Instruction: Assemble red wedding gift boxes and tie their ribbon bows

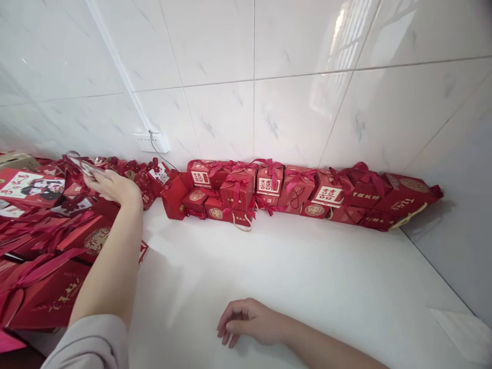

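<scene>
My left hand (pixel 109 183) reaches over the heap of red gift boxes and ribbons on the left. A small pale card (pixel 81 165) with a dark red ribbon loop is at its fingertips, pinched as far as I can see; the fingers partly hide it. Near that hand lies a red box (pixel 33 188) with a printed picture of people. Low over the white table (pixel 307 271), my right hand (pixel 249 323) is loosely curled, thumb and fingers apart, holding nothing.
Along the tiled wall stands a two-layer row of red boxes (pixel 300 189) with bows and some white tags. A wall socket (pixel 151 142) with a grey cable is behind the heap. Larger red boxes (pixel 49 294) crowd the left front. A whitish sheet (pixel 461 328) lies at the right edge.
</scene>
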Available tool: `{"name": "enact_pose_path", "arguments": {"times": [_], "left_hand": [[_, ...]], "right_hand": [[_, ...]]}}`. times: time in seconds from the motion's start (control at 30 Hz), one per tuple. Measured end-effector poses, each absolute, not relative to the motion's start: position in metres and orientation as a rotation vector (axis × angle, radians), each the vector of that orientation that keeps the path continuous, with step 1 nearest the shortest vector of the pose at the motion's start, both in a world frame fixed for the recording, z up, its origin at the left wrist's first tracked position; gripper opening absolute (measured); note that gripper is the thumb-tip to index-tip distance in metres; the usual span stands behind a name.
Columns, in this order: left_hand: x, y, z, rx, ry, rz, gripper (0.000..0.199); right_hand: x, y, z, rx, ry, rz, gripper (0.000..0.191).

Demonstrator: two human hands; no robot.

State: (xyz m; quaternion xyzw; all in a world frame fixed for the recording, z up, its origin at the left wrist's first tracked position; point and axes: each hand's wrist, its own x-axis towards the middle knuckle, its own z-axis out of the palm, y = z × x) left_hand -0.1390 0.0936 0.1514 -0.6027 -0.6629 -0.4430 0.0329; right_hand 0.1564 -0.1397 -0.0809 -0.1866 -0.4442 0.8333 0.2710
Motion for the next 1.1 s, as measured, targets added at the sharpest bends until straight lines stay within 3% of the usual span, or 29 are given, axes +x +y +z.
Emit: {"name": "enact_pose_path", "arguments": {"times": [0.13,0.37,0.53,0.63,0.7,0.77,0.87,0.93,1.1], "left_hand": [[-0.109,0.058,0.162,-1.357,-1.664,-1.834,0.056],[-0.048,0.0,0.135,-2.181,-1.675,-2.05,0.034],[-0.012,-0.009,0.088,-2.941,-1.946,-1.725,0.026],[0.0,-0.018,0.083,-3.381,-1.766,-1.4,0.017],[0.002,-0.023,0.089,-3.512,-1.606,-1.333,0.015],[0.0,-0.026,0.098,-3.598,-1.455,-1.253,0.019],[-0.002,-0.026,0.106,-3.748,-1.268,-0.842,0.045],[0.002,-0.024,0.103,-3.722,-1.316,-0.657,0.045],[0.027,-0.022,0.082,-3.394,-1.525,-0.991,0.025]], "right_hand": [[0.157,-0.141,-0.081,-0.492,-1.225,2.223,0.042],[0.157,-0.14,-0.078,-0.524,-1.291,2.175,0.047],[0.157,-0.143,-0.075,-0.577,-1.317,2.137,0.048],[0.164,-0.147,-0.056,-0.598,-1.466,2.048,0.033],[0.175,-0.15,-0.025,-0.552,-1.97,1.692,0.022],[0.189,-0.153,0.017,-0.43,-2.306,1.409,0.022],[0.213,-0.157,0.082,-0.494,-2.522,1.049,0.02],[0.228,-0.158,0.113,-0.747,-2.492,0.833,0.016],[0.247,-0.142,0.125,-1.209,-2.219,0.282,0.022]]}}
